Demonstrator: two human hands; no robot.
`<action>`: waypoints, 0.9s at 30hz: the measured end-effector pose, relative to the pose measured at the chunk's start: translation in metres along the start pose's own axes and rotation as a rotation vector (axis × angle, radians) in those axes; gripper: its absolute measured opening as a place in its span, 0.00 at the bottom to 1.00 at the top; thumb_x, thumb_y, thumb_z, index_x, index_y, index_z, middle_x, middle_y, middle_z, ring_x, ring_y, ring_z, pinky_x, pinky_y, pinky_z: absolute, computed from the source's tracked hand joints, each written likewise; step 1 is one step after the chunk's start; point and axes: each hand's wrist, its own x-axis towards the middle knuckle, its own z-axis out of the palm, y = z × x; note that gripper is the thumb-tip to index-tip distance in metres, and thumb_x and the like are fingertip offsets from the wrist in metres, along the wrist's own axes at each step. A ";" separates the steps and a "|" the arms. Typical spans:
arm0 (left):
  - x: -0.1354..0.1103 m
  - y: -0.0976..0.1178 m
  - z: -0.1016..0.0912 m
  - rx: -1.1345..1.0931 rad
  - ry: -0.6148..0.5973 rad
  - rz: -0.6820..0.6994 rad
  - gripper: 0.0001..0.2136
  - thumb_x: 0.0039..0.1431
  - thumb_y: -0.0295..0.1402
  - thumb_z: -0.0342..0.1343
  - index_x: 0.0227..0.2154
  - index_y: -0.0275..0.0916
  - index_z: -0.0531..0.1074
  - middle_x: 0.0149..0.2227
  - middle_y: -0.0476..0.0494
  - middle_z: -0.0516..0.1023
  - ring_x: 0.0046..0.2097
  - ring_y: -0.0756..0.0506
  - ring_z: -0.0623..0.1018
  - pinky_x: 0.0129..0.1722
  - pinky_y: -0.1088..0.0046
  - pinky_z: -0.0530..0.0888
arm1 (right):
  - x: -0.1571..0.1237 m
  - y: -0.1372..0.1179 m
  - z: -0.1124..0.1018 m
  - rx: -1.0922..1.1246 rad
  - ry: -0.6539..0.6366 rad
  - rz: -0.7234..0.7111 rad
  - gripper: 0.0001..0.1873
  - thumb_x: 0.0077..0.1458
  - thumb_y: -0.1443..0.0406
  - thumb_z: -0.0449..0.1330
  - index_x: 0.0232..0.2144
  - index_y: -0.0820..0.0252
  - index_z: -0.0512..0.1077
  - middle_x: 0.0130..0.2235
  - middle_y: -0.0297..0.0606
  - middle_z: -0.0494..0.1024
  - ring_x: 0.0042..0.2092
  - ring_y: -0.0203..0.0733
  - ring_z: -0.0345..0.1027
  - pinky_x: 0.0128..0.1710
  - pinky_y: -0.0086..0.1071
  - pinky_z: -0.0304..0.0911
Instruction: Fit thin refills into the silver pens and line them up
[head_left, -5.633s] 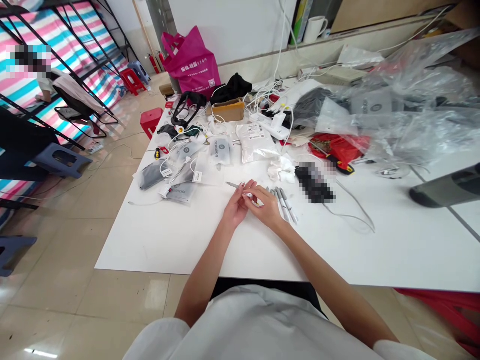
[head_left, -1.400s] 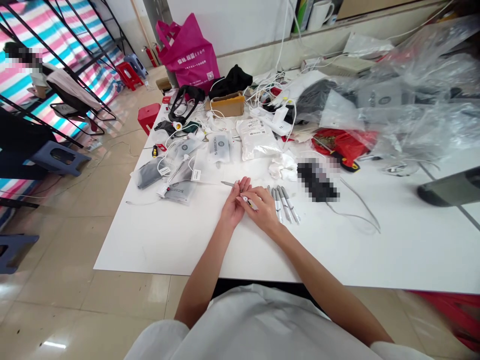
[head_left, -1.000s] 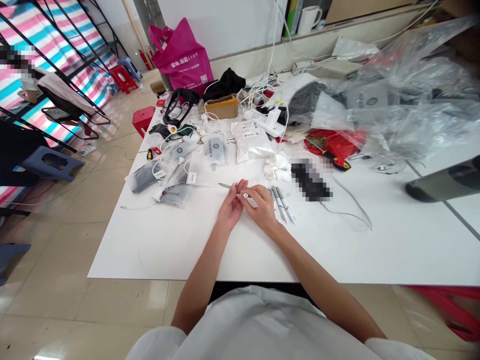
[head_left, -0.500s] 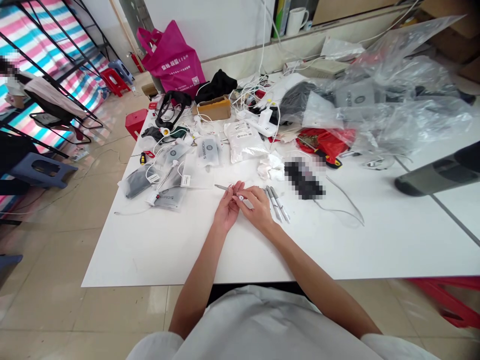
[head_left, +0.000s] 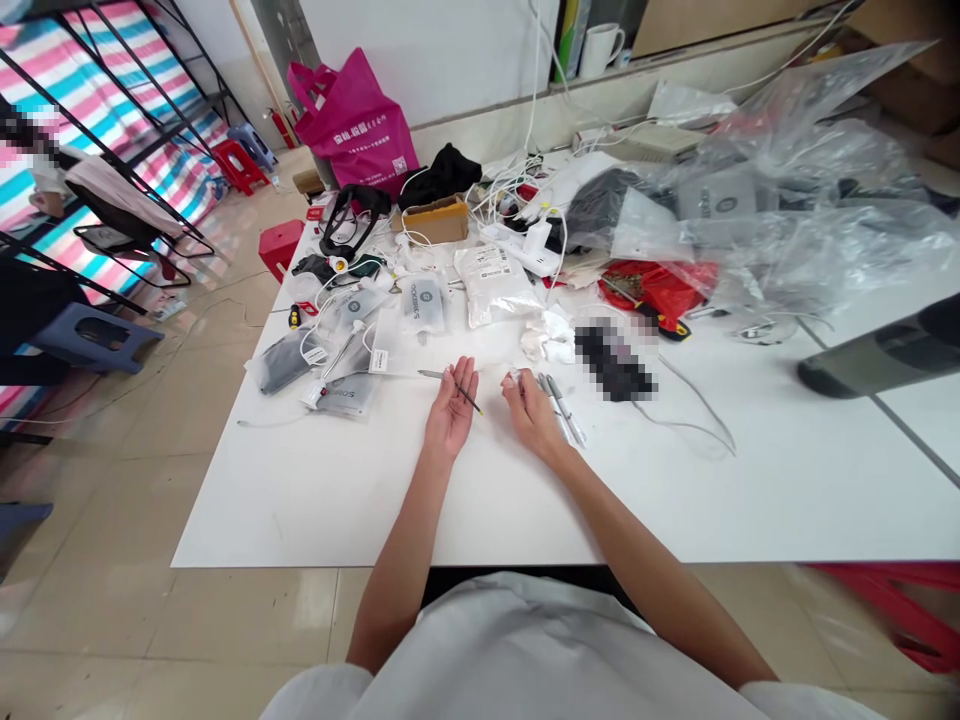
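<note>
My left hand [head_left: 448,412] rests palm-up on the white table [head_left: 337,480], with a thin dark rod [head_left: 452,389] lying across its fingers; the rod's grey end sticks out to the left. My right hand [head_left: 531,408] is a short gap to the right, its fingertips pinched on a small white piece [head_left: 514,376]. Several grey pens [head_left: 561,405] lie side by side just right of my right hand. The hands are apart and do not touch.
Sealed plastic pouches [head_left: 352,340] and cables lie left of my hands. A crumpled white tissue [head_left: 547,335], a red bag [head_left: 660,285] and clear plastic sheeting [head_left: 810,210] crowd the far right. A pink bag [head_left: 360,120] stands at the far edge. A grey object [head_left: 877,360] lies at right.
My hands were together around the rod and white piece; now they have drawn apart. The rod stays in the left hand and the white piece in the right.
</note>
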 end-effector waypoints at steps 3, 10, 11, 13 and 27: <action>0.001 0.003 -0.004 -0.020 -0.024 0.017 0.09 0.74 0.29 0.52 0.44 0.38 0.78 0.62 0.41 0.78 0.70 0.45 0.70 0.70 0.64 0.69 | -0.002 0.001 0.001 -0.099 -0.150 -0.070 0.18 0.65 0.48 0.60 0.39 0.55 0.69 0.28 0.32 0.71 0.29 0.41 0.67 0.34 0.34 0.61; 0.002 0.000 -0.006 0.029 -0.041 0.004 0.07 0.73 0.30 0.55 0.43 0.38 0.79 0.61 0.41 0.78 0.69 0.44 0.70 0.70 0.63 0.68 | -0.004 0.011 0.009 -0.283 -0.222 -0.222 0.10 0.68 0.59 0.56 0.38 0.57 0.74 0.30 0.37 0.77 0.30 0.41 0.69 0.34 0.33 0.59; 0.002 -0.001 -0.006 0.054 -0.038 -0.003 0.07 0.72 0.30 0.56 0.43 0.38 0.79 0.61 0.41 0.78 0.69 0.44 0.70 0.70 0.62 0.68 | -0.004 0.012 0.009 -0.281 -0.211 -0.219 0.10 0.68 0.59 0.56 0.37 0.57 0.74 0.31 0.37 0.77 0.30 0.41 0.69 0.34 0.33 0.59; 0.001 -0.003 -0.006 0.094 -0.031 -0.014 0.05 0.71 0.31 0.58 0.43 0.38 0.79 0.61 0.40 0.79 0.69 0.43 0.71 0.70 0.60 0.68 | -0.003 0.014 0.007 -0.279 -0.186 -0.222 0.10 0.68 0.59 0.57 0.37 0.57 0.74 0.30 0.37 0.76 0.30 0.40 0.68 0.33 0.32 0.58; -0.002 -0.002 -0.002 0.255 0.019 -0.043 0.08 0.64 0.35 0.66 0.43 0.38 0.80 0.55 0.37 0.83 0.64 0.39 0.77 0.67 0.58 0.70 | 0.009 0.025 -0.008 -0.168 -0.043 -0.338 0.12 0.69 0.57 0.59 0.38 0.57 0.78 0.32 0.38 0.75 0.32 0.40 0.67 0.34 0.33 0.61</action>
